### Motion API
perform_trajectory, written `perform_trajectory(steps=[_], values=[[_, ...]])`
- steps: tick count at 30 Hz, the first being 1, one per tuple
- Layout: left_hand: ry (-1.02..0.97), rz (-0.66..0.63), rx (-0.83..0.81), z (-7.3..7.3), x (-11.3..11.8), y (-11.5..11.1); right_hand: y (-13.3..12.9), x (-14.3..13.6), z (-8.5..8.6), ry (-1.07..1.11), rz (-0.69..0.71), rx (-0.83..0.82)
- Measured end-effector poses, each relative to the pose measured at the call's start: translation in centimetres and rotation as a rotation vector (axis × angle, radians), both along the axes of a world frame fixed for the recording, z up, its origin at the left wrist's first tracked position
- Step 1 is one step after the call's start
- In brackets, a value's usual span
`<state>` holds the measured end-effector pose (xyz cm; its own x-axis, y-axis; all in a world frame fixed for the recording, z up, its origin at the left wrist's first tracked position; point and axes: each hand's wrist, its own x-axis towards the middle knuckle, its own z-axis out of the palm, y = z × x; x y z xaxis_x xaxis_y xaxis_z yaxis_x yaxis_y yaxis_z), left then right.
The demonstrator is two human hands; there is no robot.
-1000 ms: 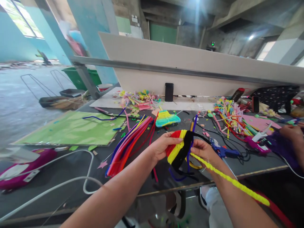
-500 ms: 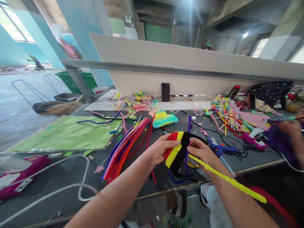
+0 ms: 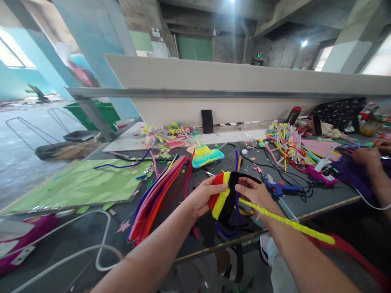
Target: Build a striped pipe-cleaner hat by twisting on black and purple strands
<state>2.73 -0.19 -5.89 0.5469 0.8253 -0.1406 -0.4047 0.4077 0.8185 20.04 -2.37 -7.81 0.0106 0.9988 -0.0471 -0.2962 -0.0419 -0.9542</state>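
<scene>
A flat piece made of red, yellow and black pipe cleaners is held up over the table's front edge. My left hand grips its red and yellow side, thumb on top. At the black side, my right hand pinches the edge between thumb and fingers. A long yellow pipe cleaner trails from under my right hand across the forearm. A dark blue pipe cleaner stands up behind the piece. Left of my hands lies a bundle of red, pink, orange and purple pipe cleaners.
Behind my hands sits a yellow and turquoise pipe-cleaner shape. A blue glue gun lies to the right, cables around it. A phone leans on the white board. At far right, a co-worker's hand works. A green sheet lies left.
The view has shifted slightly, so the table items sit a little farther left and lower. Both hands keep their hold on the striped piece, with barely any movement.
</scene>
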Motion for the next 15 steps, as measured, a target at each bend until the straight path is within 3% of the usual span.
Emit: perform_trajectory(steps=[10, 15], values=[[0.016, 0.002, 0.044, -1.0, 0.2, 0.2, 0.1, -0.9, 0.8, 0.125, -0.074, -0.031], [0.131, 0.015, 0.248, -0.6, -0.2, 1.1, 0.3, -0.9, 1.0, 0.112, -0.006, -0.035]])
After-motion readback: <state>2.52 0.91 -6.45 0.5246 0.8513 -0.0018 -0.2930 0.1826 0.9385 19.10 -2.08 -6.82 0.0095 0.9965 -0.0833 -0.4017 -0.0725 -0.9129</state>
